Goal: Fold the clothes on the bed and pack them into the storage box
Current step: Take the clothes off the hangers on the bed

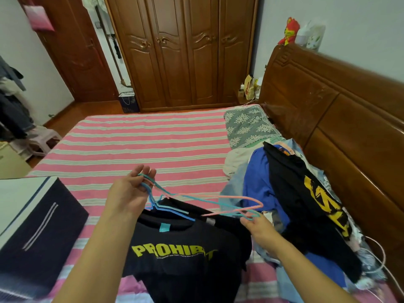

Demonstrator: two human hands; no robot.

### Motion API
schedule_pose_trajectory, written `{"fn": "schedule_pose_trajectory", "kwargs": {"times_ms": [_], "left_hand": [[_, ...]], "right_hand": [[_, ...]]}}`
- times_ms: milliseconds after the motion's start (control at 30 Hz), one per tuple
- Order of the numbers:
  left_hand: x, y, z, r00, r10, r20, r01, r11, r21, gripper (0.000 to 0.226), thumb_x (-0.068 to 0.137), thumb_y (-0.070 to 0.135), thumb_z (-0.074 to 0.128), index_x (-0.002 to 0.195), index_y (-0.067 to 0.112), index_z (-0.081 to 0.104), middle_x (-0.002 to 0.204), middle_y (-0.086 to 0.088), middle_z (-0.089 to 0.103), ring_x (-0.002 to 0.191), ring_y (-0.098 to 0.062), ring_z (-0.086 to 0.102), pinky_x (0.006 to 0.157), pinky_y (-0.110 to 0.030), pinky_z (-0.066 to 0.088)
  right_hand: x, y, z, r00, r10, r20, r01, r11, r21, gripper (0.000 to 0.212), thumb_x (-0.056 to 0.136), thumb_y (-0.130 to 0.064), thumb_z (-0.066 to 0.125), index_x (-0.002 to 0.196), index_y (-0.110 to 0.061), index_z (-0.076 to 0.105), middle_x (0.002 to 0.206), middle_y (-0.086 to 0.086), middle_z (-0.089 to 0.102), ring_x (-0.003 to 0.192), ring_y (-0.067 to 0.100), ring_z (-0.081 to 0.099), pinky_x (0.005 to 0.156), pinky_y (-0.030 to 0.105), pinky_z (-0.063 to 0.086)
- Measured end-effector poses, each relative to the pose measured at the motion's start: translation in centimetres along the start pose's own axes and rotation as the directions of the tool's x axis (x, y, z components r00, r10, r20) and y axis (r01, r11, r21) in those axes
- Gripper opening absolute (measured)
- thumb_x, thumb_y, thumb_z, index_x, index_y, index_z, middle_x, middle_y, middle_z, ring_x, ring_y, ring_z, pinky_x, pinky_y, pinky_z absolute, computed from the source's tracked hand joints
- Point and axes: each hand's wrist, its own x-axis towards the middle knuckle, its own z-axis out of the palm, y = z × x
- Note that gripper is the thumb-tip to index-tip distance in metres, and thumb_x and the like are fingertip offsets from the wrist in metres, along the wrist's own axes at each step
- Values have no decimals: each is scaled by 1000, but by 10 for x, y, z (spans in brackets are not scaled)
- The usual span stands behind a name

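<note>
My left hand (pixel 131 191) grips the hooks of several thin wire hangers (pixel 207 203), blue, teal and pink, above the bed. My right hand (pixel 256 226) pinches the far ends of those hangers. A black T-shirt (pixel 185 256) with yellow "PROHIBIT" lettering hangs from one blue hanger below my hands. To the right a pile of clothes (pixel 290 193) lies on the bed, with a blue garment and a black one with yellow print on top. The dark storage box (pixel 37 232) with its pale lid stands at the lower left.
The bed (pixel 135 145) has a pink and white striped sheet. A grey patterned pillow (pixel 249 125) lies by the wooden headboard (pixel 328 106). A wardrobe (pixel 181 51) stands behind, and a pink stool (pixel 41 138) and hanging clothes are at the left. White cable runs at the lower right.
</note>
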Motion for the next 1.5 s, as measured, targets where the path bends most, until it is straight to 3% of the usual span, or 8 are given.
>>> {"fn": "schedule_pose_trajectory", "kwargs": {"times_ms": [100,200,333,467,800,1100,1367,1500], "left_hand": [[-10,18,2,999,-6,40,9,997,-73,21,102,0,43,111,-1,62,104,-12,65,94,-25,71,95,-33,55],[-9,42,0,997,5,73,-1,998,-63,17,104,9,49,110,1,63,86,-5,61,70,-13,64,76,-21,56],[-6,71,-4,980,22,198,-10,998,-60,50,72,-7,66,120,6,57,71,3,48,50,-6,41,54,-16,45],[-5,98,4,978,90,187,-108,990,92,22,104,7,35,114,11,54,67,5,39,51,-6,30,55,-18,45],[11,71,34,974,178,140,-220,889,402,28,106,4,32,105,4,60,61,-1,46,49,-13,35,64,-29,42],[14,4,91,968,207,143,-250,851,462,33,100,-4,32,109,-5,63,73,-8,49,61,-14,46,53,-24,42],[13,-21,108,965,64,254,-184,854,487,27,100,-11,39,102,-1,64,94,-23,64,85,-32,70,59,-28,60],[12,-28,98,948,27,317,-221,773,595,28,104,-4,42,113,5,68,108,-16,74,101,-26,74,67,-26,52]], "right_hand": [[2,-11,13,996,-41,75,30,989,145,6,97,-17,65,92,-19,64,79,-7,65,76,7,59,71,25,47],[14,-8,18,997,14,80,-7,996,-89,22,97,-22,63,77,-17,56,72,-3,54,70,8,48,66,29,40],[35,6,14,975,176,-135,-201,959,-201,31,98,-17,57,70,-15,44,73,4,50,73,20,48,64,33,35],[49,-5,1,899,249,-359,-293,953,-73,32,101,-13,53,69,-7,47,85,18,54,82,28,51,74,40,38],[1,-146,-73,749,-180,-638,274,960,51,18,105,-24,49,98,-11,58,85,-1,55,79,16,50,63,26,38],[-109,-259,-149,255,-457,-852,649,734,-200,14,102,-27,50,91,-34,49,85,-17,52,76,-12,52,76,11,41],[10,-269,-231,542,-332,-772,343,926,-158,17,104,-25,49,88,-21,50,80,-12,48,71,-1,44,61,12,35],[82,-271,-261,622,-310,-719,235,950,-207,10,104,-26,46,102,-18,53,97,-3,55,92,18,53,80,31,45]]}}
